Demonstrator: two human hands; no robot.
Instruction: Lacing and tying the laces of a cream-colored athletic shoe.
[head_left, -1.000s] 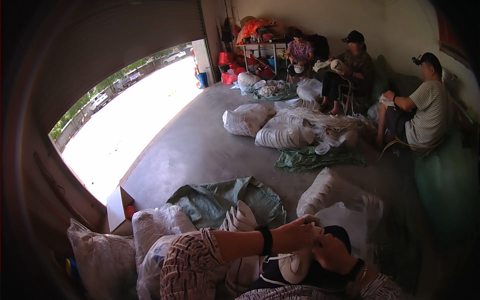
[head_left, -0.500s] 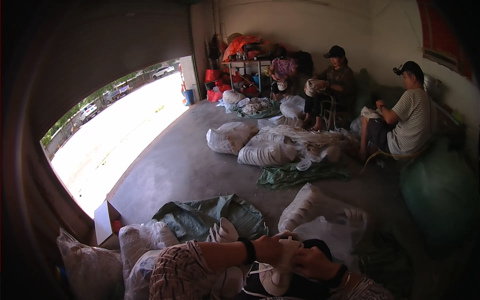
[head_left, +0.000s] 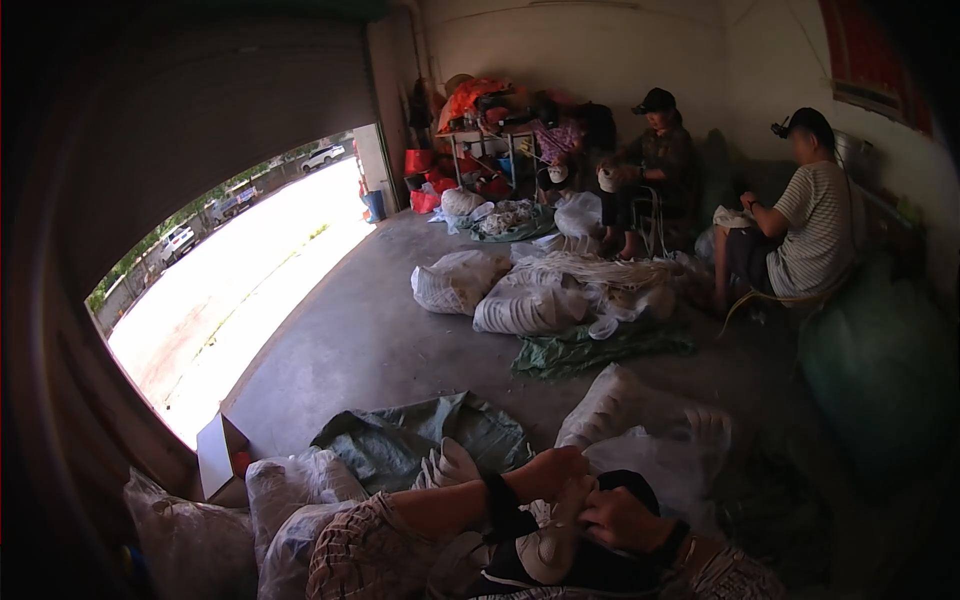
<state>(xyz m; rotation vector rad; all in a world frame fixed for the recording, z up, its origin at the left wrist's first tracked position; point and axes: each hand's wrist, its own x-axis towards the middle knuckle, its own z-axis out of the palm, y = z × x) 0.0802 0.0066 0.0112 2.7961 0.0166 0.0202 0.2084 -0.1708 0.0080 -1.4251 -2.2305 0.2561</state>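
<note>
Low in the head view, a cream fabric piece [head_left: 548, 552] with a rounded, bill-like end lies over my dark-clad lap. My left hand [head_left: 556, 474] reaches across from the left, its fingers curled at the upper end of the piece and partly hidden. From the right, my right hand [head_left: 622, 520] pinches the upper part of the same piece. Whatever finer detail lies between the fingertips is too dark and small to make out. Beside my left forearm stand several nested cream pieces [head_left: 450, 465] of similar shape.
Clear plastic bags [head_left: 300, 485] sit at my left, another bag [head_left: 640, 415] of stacked pieces ahead right. A green sheet [head_left: 420, 440] lies in front. Further off are filled bags [head_left: 535, 300] and three seated people [head_left: 810, 220] handling pale pieces. A large doorway opens at left.
My left hand has moved up and slightly right, its wrist now raised. My right hand stays close to the piece, fingers shifted a little. The view has tilted slightly.
</note>
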